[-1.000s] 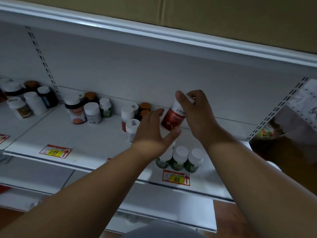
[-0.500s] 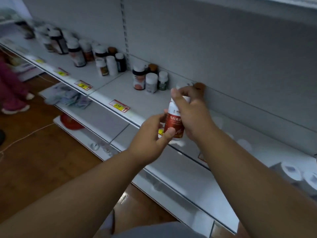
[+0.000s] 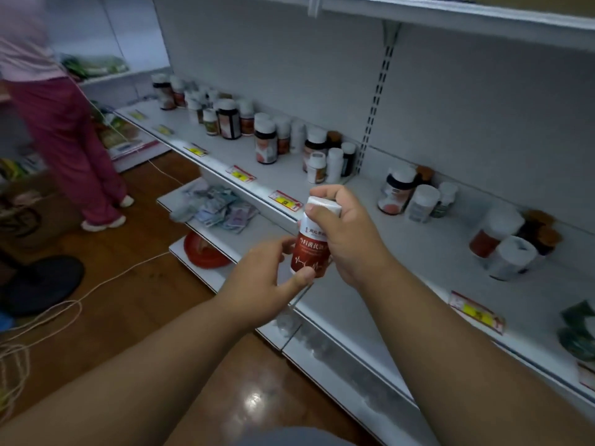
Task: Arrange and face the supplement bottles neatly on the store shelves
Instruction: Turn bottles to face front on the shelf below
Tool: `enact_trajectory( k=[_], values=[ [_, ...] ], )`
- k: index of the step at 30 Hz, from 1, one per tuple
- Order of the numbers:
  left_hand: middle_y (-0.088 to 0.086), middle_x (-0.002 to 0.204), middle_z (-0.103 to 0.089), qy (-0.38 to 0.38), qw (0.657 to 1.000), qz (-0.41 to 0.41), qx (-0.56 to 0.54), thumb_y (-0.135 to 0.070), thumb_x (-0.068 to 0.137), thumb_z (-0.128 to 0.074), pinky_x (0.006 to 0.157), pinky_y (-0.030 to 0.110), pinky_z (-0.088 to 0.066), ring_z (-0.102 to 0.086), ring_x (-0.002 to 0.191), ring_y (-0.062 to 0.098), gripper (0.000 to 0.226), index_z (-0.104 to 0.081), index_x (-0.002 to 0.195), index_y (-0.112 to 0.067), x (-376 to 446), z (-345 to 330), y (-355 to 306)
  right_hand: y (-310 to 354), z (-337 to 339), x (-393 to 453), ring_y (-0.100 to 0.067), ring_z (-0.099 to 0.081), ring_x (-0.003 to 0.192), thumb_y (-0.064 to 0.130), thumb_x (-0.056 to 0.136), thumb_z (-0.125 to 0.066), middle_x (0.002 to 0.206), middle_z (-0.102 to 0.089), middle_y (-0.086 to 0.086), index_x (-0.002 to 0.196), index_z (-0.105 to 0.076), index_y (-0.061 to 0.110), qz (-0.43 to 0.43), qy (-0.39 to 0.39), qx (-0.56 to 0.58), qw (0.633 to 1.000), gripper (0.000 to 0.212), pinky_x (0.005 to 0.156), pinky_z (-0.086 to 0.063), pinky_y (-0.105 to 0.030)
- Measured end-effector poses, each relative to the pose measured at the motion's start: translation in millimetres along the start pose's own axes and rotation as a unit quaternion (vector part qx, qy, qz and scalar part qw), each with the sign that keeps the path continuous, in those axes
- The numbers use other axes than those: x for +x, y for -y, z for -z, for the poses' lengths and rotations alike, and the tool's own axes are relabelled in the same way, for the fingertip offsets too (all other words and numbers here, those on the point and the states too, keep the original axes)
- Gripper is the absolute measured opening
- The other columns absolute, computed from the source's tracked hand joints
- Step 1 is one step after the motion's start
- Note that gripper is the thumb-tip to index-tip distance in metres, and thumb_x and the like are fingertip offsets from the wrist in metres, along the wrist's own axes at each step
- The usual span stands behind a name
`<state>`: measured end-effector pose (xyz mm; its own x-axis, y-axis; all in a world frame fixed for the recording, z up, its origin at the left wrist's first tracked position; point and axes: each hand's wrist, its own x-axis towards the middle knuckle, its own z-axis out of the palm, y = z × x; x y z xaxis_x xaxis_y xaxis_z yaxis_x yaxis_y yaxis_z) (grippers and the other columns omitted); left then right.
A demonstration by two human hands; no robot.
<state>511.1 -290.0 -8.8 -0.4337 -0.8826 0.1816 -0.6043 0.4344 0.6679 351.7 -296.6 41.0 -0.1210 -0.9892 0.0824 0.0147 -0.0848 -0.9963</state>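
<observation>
I have the small red-labelled plastic supplement bottle with the white screw cap [image 3: 311, 243] up in front of me, off the shelf, held between both hands. My left hand [image 3: 257, 284] pinches its lower body, thumb across the front near the base and fingers round the far side. My right hand [image 3: 346, 239] wraps the upper half, thumb on the shoulder under the cap, fingers curled over the cap's back.

I judge it light and rigid, a hard smooth shell with a glossy label that could slide under dry fingers. The cap looks like the surest hold for turning; the waist suits setting it down upright. It should tolerate a firm squeeze, though a drop onto the wooden floor [image 3: 135, 320] below my wrists could crack it.

Just beyond my hands runs the white metal shelf [image 3: 412, 252] with yellow price tags [image 3: 285, 201] on its lip. Past my right hand stand a white-capped dark bottle [image 3: 395, 194] and plain white bottles [image 3: 421, 202]. Farther off to my left, mixed bottles [image 3: 265, 141] stand in loose clusters toward the back wall, none in neat rows. Beyond my left hand a person in pink trousers [image 3: 61, 140] stands on the floor.
</observation>
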Motion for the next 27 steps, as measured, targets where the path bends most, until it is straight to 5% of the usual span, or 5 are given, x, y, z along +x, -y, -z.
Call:
enact_trajectory(
  k=[7,15,19,21,27],
  values=[
    [-0.019,0.117,-0.051,0.047,0.999,0.011,-0.006,-0.079,0.074,-0.041,0.087,0.029,-0.048,-0.050,0.103,-0.001,0.078,-0.039,0.139,-0.035,48.0,33.6,70.7,-24.3,-38.5,65.1,-0.001,-0.066,0.079,0.050,0.076,-0.063,0.097,-0.066,0.009,0.099,-0.058,0.040,-0.010,-0.025,-0.096,0.995,0.025,0.065,-0.053,-0.022],
    [-0.015,0.126,-0.053,0.057,0.998,0.021,0.035,-0.083,0.074,-0.038,0.087,0.028,-0.047,-0.048,0.108,0.002,0.080,-0.037,0.138,-0.036,143.6,58.7,143.1,-51.3,-68.2,181.2,0.002,-0.065,0.081,0.038,0.087,-0.064,0.097,-0.064,0.012,0.104,-0.057,0.035,-0.018,-0.016,-0.127,0.992,0.018,0.068,-0.054,-0.022],
    [-0.013,0.129,-0.052,0.037,0.998,0.022,0.043,-0.083,0.075,-0.039,0.092,0.028,-0.045,-0.048,0.112,0.002,0.081,-0.037,0.140,-0.034,186.6,78.6,176.7,-40.4,-87.6,232.9,0.017,-0.057,0.083,0.036,0.086,-0.065,0.090,-0.058,0.038,0.100,-0.053,0.040,0.011,-0.033,-0.179,0.983,0.019,0.061,-0.046,-0.006],
    [-0.013,0.128,-0.052,0.048,0.998,0.002,0.045,-0.079,0.077,-0.043,0.092,0.027,-0.044,-0.048,0.113,0.003,0.077,-0.037,0.140,-0.034,202.1,79.6,193.1,-39.8,-92.6,253.5,0.018,-0.053,0.086,0.042,0.082,-0.066,0.090,-0.051,0.047,0.098,-0.051,0.047,0.021,-0.053,-0.220,0.974,0.022,0.064,-0.045,-0.011],
    [-0.014,0.105,-0.058,0.062,0.993,-0.092,0.050,-0.065,0.083,-0.052,0.085,0.027,-0.046,-0.051,0.097,0.002,0.051,-0.059,0.119,-0.030,264.9,98.9,258.2,-64.0,-116.5,304.3,0.005,-0.056,0.085,0.060,0.064,-0.064,0.092,-0.058,0.024,0.092,-0.048,0.055,-0.049,-0.146,-0.254,0.955,0.033,0.073,-0.049,-0.026]
  ],
)
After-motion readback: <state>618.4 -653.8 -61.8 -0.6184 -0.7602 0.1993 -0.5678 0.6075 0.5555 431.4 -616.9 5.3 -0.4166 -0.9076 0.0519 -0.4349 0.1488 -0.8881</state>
